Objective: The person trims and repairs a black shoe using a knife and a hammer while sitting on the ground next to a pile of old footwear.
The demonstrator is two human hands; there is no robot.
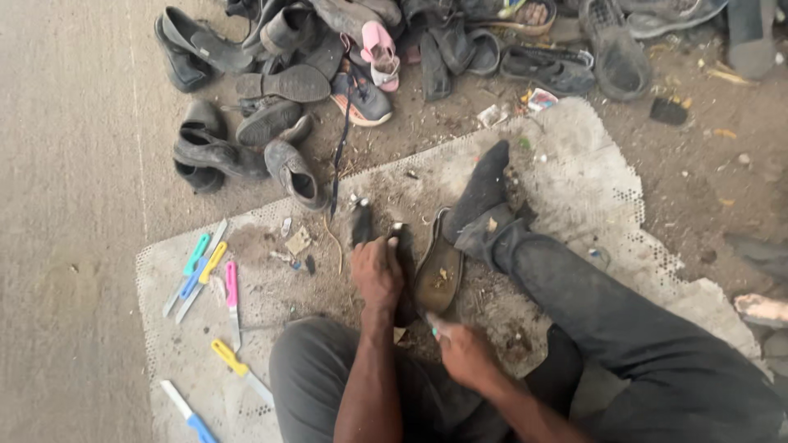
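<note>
I sit on a pale perforated mat (591, 164) with one leg stretched out, the foot in a dark sock (484, 184). My left hand (376, 272) grips a dark shoe (402, 246) standing on the mat in front of me. A brown sandal sole (439, 271) lies right beside it, against my ankle. My right hand (462, 353) is closed near my lap around a small tool with a pale greenish tip (433, 332); what kind of tool it is cannot be made out.
Several knives with coloured handles (209, 267) lie on the mat's left side, two more (234, 361) nearer my knee. A heap of worn shoes and sandals (361, 49) fills the ground beyond the mat. Scraps litter the mat.
</note>
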